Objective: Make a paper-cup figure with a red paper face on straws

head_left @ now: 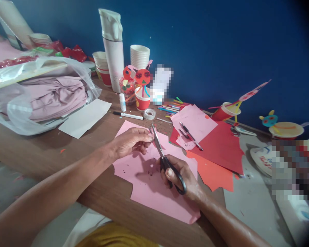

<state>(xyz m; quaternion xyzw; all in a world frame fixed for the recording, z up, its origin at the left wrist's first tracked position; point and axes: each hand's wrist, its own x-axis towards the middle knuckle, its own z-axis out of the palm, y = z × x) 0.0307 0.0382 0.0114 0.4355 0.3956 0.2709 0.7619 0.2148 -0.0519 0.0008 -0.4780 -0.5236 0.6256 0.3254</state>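
Black-handled scissors [159, 147] are gripped in my right hand [179, 173], their blades pointing up and away, slightly parted at the tips. Beside those tips, the thumb and fingers of my left hand [134, 140] are pinched together. What they hold is too small to make out. Both hands are above a pink paper sheet [144, 187] with cut, notched edges and small dark scraps on it. To the right lie a red sheet [221, 147], an orange sheet [216, 171] and a smaller pink sheet [195, 118] with pens [192, 135] on top.
Behind my hands are a marker [128, 115], a tape roll [149, 114], a glue stick [122, 102] and a decorated paper cup [143, 103]. A tall white flask [114, 65] stands farther back. A plastic bag [23, 120] with pink cloth fills the left. Cup figures [224, 111] are at right.
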